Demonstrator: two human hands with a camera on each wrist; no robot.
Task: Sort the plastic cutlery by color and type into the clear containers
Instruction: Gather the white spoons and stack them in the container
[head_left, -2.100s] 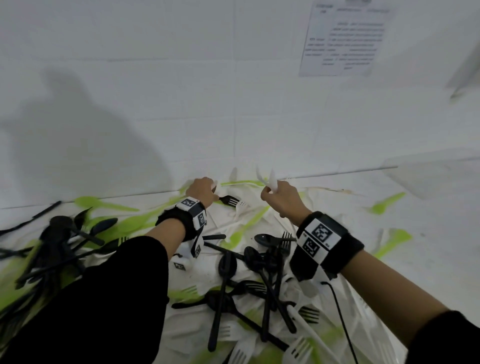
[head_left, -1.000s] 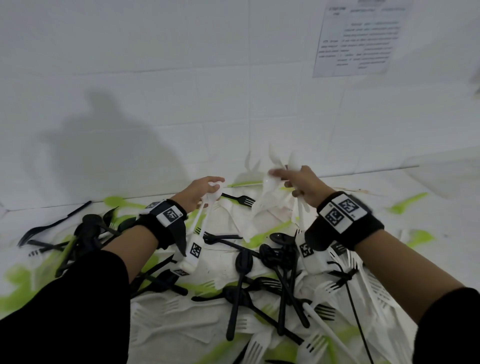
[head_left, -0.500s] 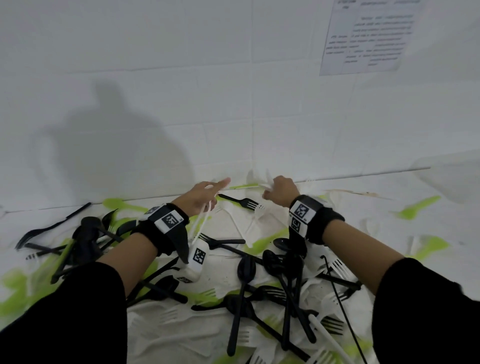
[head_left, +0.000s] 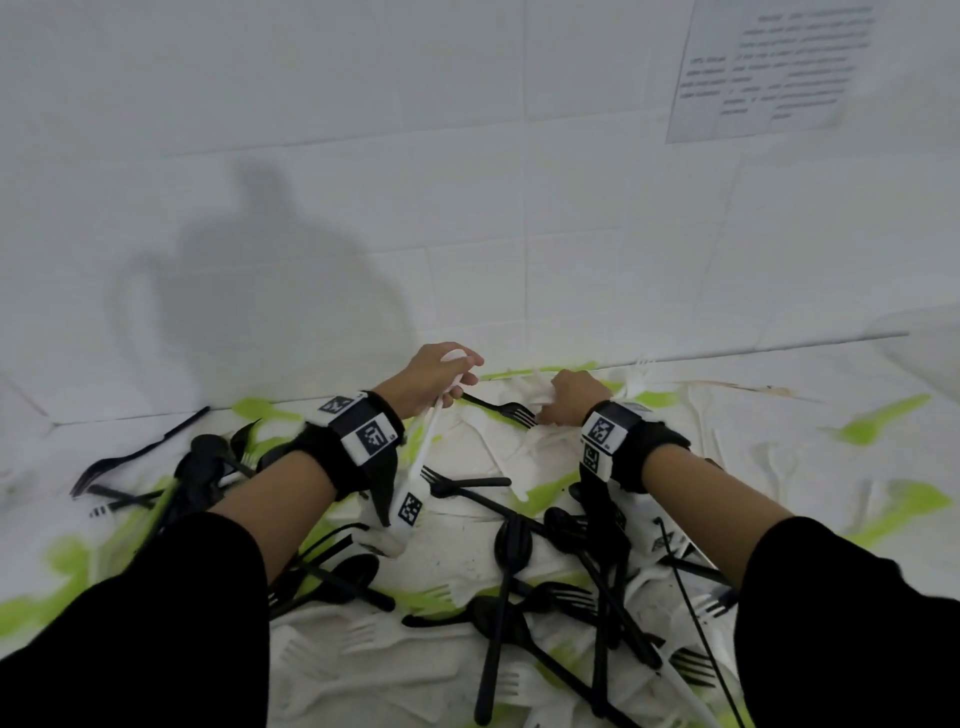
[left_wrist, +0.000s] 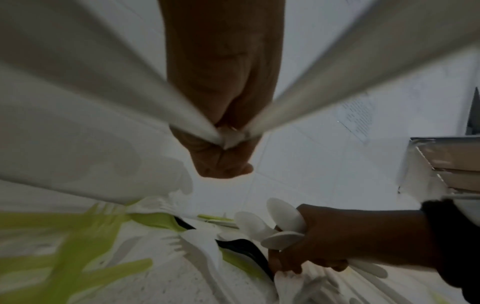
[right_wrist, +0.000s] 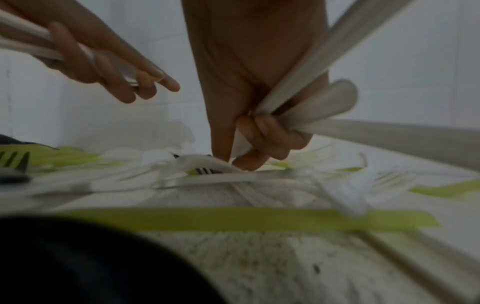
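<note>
My right hand (head_left: 571, 397) clutched white spoons (left_wrist: 275, 224), fingertips (right_wrist: 244, 162) probing the counter (head_left: 452, 551); left hand (head_left: 434, 376) pinched more. Best: take only white spoons at twelve o'clock.

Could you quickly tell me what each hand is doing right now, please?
Left hand: closed around white spoons, held above the pile.
Right hand: closed around a bunch of white spoons, its fingertips down on white cutlery on the table.
</note>
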